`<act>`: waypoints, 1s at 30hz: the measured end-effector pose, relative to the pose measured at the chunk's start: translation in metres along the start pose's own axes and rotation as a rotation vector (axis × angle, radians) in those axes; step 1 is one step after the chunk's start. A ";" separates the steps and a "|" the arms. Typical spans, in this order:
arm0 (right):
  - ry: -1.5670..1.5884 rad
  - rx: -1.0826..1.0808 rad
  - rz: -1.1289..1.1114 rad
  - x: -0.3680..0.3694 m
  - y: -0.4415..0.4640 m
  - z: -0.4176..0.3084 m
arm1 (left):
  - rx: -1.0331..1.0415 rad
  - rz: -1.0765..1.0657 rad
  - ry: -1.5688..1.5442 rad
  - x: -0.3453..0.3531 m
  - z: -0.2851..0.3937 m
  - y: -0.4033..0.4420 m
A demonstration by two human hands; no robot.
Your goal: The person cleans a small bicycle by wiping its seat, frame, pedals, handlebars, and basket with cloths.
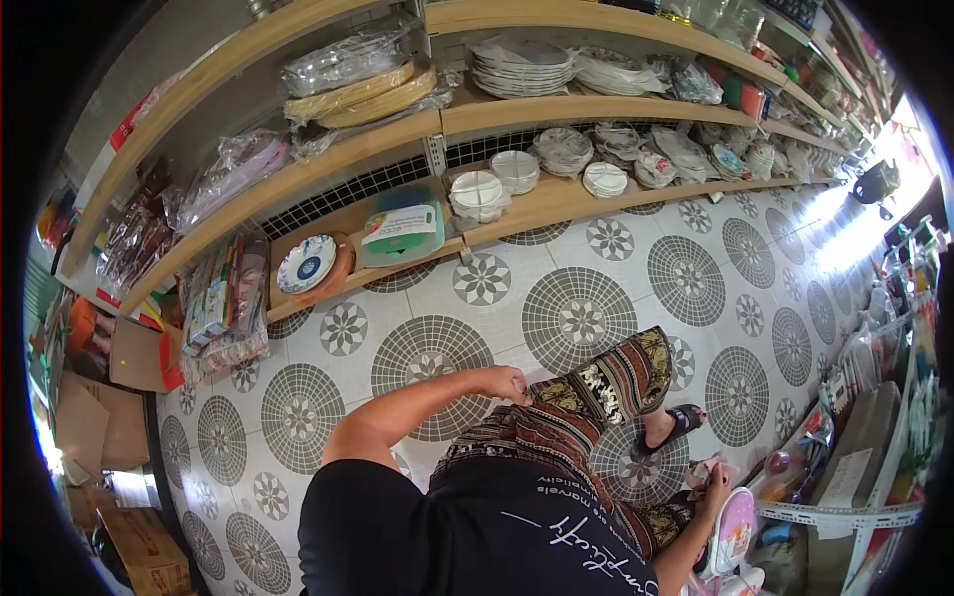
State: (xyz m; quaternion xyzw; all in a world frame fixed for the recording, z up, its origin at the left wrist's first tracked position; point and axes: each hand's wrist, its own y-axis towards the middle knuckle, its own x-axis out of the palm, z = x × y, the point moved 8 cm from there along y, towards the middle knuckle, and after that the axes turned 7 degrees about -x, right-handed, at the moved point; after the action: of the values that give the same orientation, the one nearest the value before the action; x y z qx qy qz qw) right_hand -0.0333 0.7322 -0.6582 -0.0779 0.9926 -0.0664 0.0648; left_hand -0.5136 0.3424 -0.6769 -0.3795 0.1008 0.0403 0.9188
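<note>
My left hand [509,384] is closed, its curled fingers right against the patterned trousers [586,392] at the thigh. Whether it pinches the fabric or something small is hidden. On the other side, my right hand [715,489] is low beside the lower shelf and grips a crumpled pale pink cloth [708,469]. Close below that hand stands a pink-and-white picture board or tray [733,531] with rounded corners. A dark sandal [684,423] is on the foot that shows.
Wooden shelves [576,214] run across the front, holding wrapped plates [522,68], white bowls [477,194], a blue-rimmed plate [306,263] and a green tray [402,233]. A metal rack [845,517] with goods is close at right. Cardboard boxes [144,551] are at left. The floor [477,328] is tiled.
</note>
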 end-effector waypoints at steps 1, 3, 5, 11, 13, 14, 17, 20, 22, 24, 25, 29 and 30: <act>-0.004 0.021 -0.009 0.005 -0.006 -0.009 | -0.002 0.003 0.007 -0.001 0.000 0.000; -0.097 0.097 -0.025 0.008 -0.012 -0.015 | -0.008 0.010 0.019 -0.002 -0.001 0.000; -0.125 0.135 -0.040 0.011 -0.017 -0.020 | -0.015 -0.005 0.011 -0.001 -0.001 0.001; -0.041 0.033 -0.030 0.004 0.011 0.023 | -0.042 -0.012 0.024 -0.003 0.010 -0.009; -0.065 0.005 -0.037 0.015 0.000 0.007 | -0.030 -0.008 0.024 -0.006 0.013 -0.011; -0.062 0.025 -0.058 0.022 -0.006 0.000 | -0.026 -0.008 0.020 -0.005 0.010 -0.008; -0.065 0.075 -0.136 0.035 -0.019 -0.019 | -0.004 -0.028 0.001 -0.004 0.006 -0.005; -0.046 0.060 -0.203 0.033 -0.013 -0.009 | -0.027 -0.033 0.004 -0.004 0.006 -0.006; -0.057 0.009 -0.173 0.026 0.002 0.011 | -0.039 -0.032 0.002 -0.003 0.004 -0.006; -0.071 -0.025 -0.158 0.022 0.008 0.019 | -0.062 -0.038 -0.034 -0.002 -0.002 -0.002; -0.075 -0.031 -0.164 0.023 0.009 0.021 | -0.073 -0.044 -0.052 -0.002 -0.005 0.000; -0.097 -0.002 -0.163 0.026 -0.001 0.012 | -0.069 -0.046 -0.037 -0.001 -0.006 0.003; -0.102 0.018 -0.157 0.030 -0.007 0.003 | -0.065 -0.028 -0.027 -0.002 -0.002 -0.002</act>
State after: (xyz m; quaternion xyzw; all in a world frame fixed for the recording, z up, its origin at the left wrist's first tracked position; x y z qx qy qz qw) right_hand -0.0611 0.7204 -0.6633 -0.1581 0.9782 -0.0760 0.1107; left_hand -0.5150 0.3399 -0.6764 -0.4099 0.0817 0.0357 0.9078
